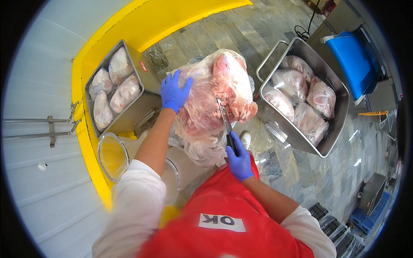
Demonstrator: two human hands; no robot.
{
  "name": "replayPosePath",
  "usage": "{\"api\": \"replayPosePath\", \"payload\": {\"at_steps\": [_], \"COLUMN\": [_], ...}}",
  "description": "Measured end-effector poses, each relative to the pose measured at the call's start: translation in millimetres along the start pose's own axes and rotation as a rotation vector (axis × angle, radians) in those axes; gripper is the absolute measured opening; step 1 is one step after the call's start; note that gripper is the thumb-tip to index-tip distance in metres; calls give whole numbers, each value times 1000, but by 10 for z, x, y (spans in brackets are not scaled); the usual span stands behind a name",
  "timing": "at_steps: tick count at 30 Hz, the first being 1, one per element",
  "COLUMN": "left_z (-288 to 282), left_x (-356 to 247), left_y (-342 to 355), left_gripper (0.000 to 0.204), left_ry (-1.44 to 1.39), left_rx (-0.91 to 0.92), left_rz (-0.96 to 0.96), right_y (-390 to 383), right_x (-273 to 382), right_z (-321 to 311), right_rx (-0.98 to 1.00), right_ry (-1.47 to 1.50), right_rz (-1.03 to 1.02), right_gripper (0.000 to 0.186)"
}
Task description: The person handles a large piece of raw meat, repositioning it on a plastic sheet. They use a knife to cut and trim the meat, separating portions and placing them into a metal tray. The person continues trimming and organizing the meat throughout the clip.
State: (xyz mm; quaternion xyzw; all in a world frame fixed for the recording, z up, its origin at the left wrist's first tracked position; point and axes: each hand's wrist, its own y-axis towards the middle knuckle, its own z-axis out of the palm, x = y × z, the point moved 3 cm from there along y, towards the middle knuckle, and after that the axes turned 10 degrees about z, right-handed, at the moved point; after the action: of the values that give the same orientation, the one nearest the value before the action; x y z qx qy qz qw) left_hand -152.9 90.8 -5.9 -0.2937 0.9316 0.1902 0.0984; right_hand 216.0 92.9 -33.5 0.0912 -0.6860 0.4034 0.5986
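A big mass of pale pink raw meat (pixel 232 75) stands in front of me, partly covered by clear plastic wrap (pixel 195 84). My left hand (pixel 174 92), in a blue glove, lies on the wrapped left side with its fingers spread. In my right hand (pixel 239 159), also gloved in blue, is a knife (pixel 224 116), gripped by its black handle. Its blade points away from me, and the tip meets the meat near the middle, where the cut or torn flesh shows. What holds the meat up is hidden beneath it and the plastic.
Metal bins with wrapped meat pieces stand on both sides: a left bin (pixel 148 79) and a right bin (pixel 333 144) with a bar handle. Beside the left bin are clear round plastic containers (pixel 113 157). A yellow barrier (pixel 97 172) runs along the white wall (pixel 38 172). Grey tiled floor (pixel 284 172) surrounds this.
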Motion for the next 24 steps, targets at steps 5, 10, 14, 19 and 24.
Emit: {"api": "replayPosePath", "payload": {"at_steps": [5,10,14,19,24], "left_z": [49,86,54,16,42], "left_x": [79,85,94,3,54], "left_y": [-88,-100,-107,-58,-85], "left_gripper": [75,77,77,77,75], "left_ry": [-21,-21,-25,-11,-40], "left_rx": [-29,-18,0,15,-4], "left_rz": [-31,-69,-107,-112,-118], "right_y": [-18,172,133,-211,-112], "right_x": [1310,1716,1602,529,-229], "right_z": [-607,-852,-738,-67,405], "right_rx": [259,302,229,-72,-161], "right_ry": [168,154,118,21,-207], "right_rz": [629,742,695,275,250], "right_gripper": [54,50,49,58,42]}}
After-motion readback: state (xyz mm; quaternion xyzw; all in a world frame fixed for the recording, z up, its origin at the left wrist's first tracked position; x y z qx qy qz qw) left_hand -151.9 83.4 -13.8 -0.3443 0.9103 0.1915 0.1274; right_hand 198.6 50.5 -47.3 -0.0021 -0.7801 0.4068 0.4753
